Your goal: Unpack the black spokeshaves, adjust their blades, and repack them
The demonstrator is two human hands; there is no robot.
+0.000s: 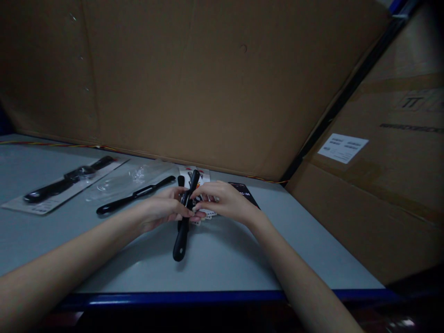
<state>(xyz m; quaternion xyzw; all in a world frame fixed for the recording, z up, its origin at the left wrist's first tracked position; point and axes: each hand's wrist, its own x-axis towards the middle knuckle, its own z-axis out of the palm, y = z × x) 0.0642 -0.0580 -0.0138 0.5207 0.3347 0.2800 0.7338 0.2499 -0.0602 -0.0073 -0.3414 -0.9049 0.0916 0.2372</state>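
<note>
A black two-handled tool that looks like a spokeshave is held up over the table, tilted, with a small hole in its near handle end. My left hand is closed round its middle from the left. My right hand has its thumb and fingers bent in at the same middle part; what lies between the fingertips is hidden. Just behind, partly covered, shows another black handle. Under the hands lies a printed card. Left of them rests a slim black slotted piece with two handles.
A packaged black tool on a card lies at the left, beside a clear plastic blister. A phone showing digits lies partly behind my right hand. Cardboard walls the back; a large labelled box stands right. The table has a blue front edge.
</note>
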